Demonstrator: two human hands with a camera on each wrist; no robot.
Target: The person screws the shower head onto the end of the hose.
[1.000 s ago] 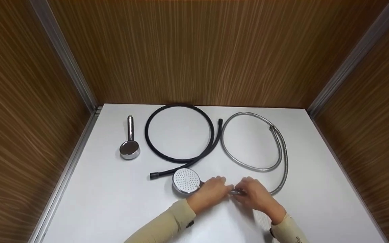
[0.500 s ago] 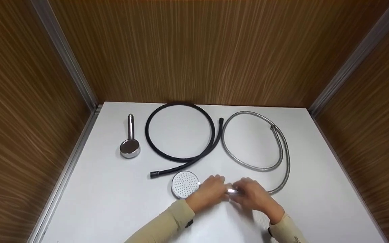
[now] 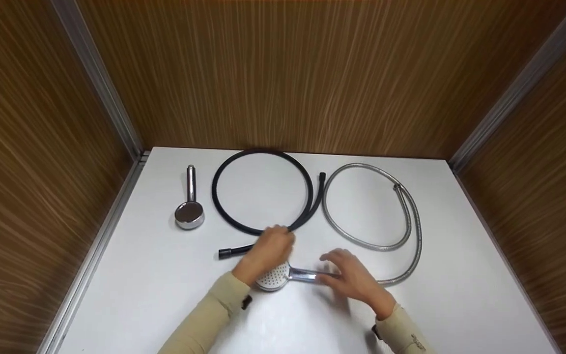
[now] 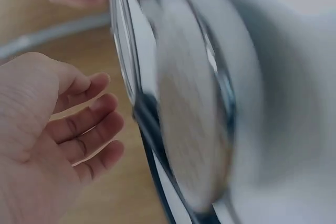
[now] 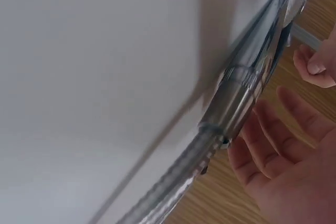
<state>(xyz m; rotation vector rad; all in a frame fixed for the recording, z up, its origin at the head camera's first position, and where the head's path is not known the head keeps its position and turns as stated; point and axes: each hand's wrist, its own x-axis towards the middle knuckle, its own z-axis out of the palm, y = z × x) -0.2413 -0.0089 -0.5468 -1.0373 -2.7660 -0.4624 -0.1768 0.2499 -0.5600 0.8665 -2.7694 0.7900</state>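
Note:
A chrome shower head [image 3: 272, 280] with a white dotted face lies at the table's front middle, its handle [image 3: 302, 275] pointing right. In the right wrist view, a metal end sleeve [image 5: 227, 103] of the silver hose [image 5: 173, 187] lines up against the handle's end. My left hand [image 3: 269, 250] hovers over the shower head and hides part of its face. Its fingers are loosely bent with nothing between them in the left wrist view. Beside the handle's end, my right hand [image 3: 354, 279] is spread, its fingers right at the metal sleeve without gripping it.
A coiled black hose [image 3: 214, 196] lies behind my left hand, one end [image 3: 225, 253] toward the left. Another chrome shower head [image 3: 189, 215] rests at the left. The silver hose loops across the right side of the white table [image 3: 460, 275]. Wood-patterned panels [image 3: 283, 73] enclose the table.
My left hand has let go of the handle and moved left and away from me over the shower head. My right hand has loosened from the hose joint and spread, exposing the handle.

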